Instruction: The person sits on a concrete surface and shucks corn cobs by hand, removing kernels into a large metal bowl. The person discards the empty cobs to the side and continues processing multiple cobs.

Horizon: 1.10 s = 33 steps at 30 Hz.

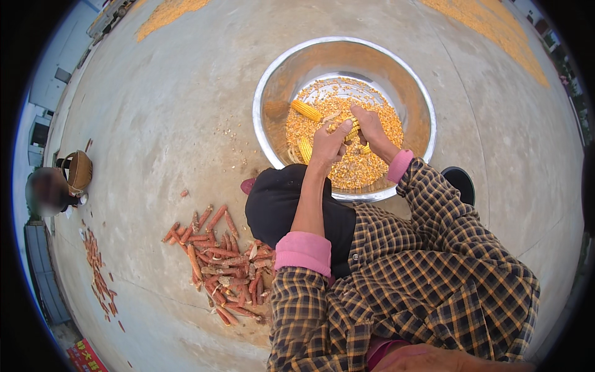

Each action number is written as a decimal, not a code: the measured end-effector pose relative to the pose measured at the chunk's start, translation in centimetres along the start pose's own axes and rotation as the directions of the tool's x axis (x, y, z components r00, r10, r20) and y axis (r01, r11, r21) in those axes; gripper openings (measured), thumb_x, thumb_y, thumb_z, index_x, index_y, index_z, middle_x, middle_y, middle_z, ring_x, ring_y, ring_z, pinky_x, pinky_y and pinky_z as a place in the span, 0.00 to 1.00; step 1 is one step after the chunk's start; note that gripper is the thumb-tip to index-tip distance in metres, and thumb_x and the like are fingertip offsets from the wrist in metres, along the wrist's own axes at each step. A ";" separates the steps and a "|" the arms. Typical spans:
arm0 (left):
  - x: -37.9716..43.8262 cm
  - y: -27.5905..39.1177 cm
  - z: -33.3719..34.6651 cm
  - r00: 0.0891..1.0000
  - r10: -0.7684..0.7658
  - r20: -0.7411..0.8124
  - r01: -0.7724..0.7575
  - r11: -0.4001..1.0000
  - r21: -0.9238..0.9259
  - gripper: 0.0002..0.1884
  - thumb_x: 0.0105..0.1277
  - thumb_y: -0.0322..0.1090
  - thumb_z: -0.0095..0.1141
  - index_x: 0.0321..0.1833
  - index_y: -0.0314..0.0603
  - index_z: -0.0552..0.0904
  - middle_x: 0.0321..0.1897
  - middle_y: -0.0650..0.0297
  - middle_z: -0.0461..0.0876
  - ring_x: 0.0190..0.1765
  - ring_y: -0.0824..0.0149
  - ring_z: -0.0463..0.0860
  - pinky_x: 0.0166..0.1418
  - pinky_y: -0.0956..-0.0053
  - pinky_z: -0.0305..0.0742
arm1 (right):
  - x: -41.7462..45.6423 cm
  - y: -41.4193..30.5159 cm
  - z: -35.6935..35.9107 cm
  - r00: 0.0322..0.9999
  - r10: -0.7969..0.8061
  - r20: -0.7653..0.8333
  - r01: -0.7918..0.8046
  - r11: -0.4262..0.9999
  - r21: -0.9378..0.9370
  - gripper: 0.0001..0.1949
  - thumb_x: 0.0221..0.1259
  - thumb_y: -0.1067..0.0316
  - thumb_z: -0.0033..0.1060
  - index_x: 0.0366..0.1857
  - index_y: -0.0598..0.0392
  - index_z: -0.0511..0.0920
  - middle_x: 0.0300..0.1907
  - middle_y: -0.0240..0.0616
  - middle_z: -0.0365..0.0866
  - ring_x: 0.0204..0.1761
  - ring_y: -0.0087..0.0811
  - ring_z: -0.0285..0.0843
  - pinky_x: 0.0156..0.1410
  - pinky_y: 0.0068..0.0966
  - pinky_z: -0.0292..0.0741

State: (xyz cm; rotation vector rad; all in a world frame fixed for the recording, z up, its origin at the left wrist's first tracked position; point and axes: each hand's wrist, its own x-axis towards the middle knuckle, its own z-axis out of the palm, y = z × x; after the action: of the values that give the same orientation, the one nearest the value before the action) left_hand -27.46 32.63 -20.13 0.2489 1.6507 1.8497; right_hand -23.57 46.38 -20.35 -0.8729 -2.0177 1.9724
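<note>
A wide metal basin (pixel 343 43) stands on the concrete ground, its bottom strewn with loose corn kernels (pixel 358 167). Above them, both hands grip one yellow corn cob (pixel 352 132). My left hand (pixel 327 142) closes around its near left end, thumb on top. My right hand (pixel 369 124) holds the far right side; some of its fingers are hidden. Another ear of corn (pixel 306 110) lies on the kernels at the upper left of the basin. A further ear (pixel 305 149) lies left of my left hand, and a third is partly hidden below my right hand.
Bare reddish corncobs (pixel 223 260) lie heaped at lower left, with more scattered cobs (pixel 98 279) farther left. A person (pixel 46 191) is beside a woven basket (pixel 80 171) at far left. Corn kernels (pixel 174 14) are spread on the ground at the top left and top right.
</note>
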 end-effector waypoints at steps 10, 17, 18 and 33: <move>0.8 0.0 -1.2 0.934 -0.333 -0.128 0.294 0.922 -0.252 0.20 0.72 0.53 0.43 0.35 0.42 0.73 0.20 0.64 0.70 0.13 0.74 0.62 0.14 0.78 0.51 | -1.0 0.9 1.8 0.882 -0.465 -0.077 0.436 0.867 -0.243 0.28 0.69 0.46 0.46 0.23 0.65 0.77 0.16 0.43 0.67 0.23 0.30 0.67 0.34 0.34 0.67; 0.8 0.5 -1.1 0.972 -0.230 -0.037 0.204 0.916 -0.347 0.28 0.73 0.65 0.40 0.38 0.44 0.75 0.23 0.65 0.70 0.18 0.78 0.64 0.16 0.84 0.53 | 0.8 1.2 0.7 0.946 -0.258 -0.196 0.236 0.963 -0.128 0.31 0.69 0.41 0.46 0.19 0.63 0.73 0.15 0.38 0.66 0.22 0.27 0.65 0.31 0.36 0.65; 0.8 0.4 -0.8 0.977 -0.206 -0.055 0.175 0.924 -0.340 0.25 0.72 0.62 0.46 0.38 0.43 0.77 0.22 0.69 0.69 0.17 0.78 0.63 0.16 0.83 0.53 | 0.6 1.2 0.6 0.960 -0.224 -0.170 0.206 0.972 -0.116 0.31 0.69 0.40 0.46 0.18 0.62 0.74 0.15 0.37 0.67 0.21 0.26 0.65 0.29 0.34 0.64; 0.4 -0.5 0.0 0.804 0.513 -0.302 -0.408 0.844 0.348 0.13 0.66 0.37 0.52 0.30 0.31 0.79 0.19 0.60 0.78 0.23 0.69 0.76 0.31 0.69 0.71 | -1.4 -1.0 -0.3 0.896 0.177 0.406 -0.212 0.976 0.042 0.24 0.71 0.41 0.44 0.25 0.51 0.70 0.12 0.28 0.58 0.11 0.21 0.50 0.18 0.23 0.55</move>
State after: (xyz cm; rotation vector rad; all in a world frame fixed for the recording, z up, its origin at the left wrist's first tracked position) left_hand -27.60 32.91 -20.67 0.4679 2.2848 2.1272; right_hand -22.54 45.93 -19.00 -0.7203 -2.0956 2.5058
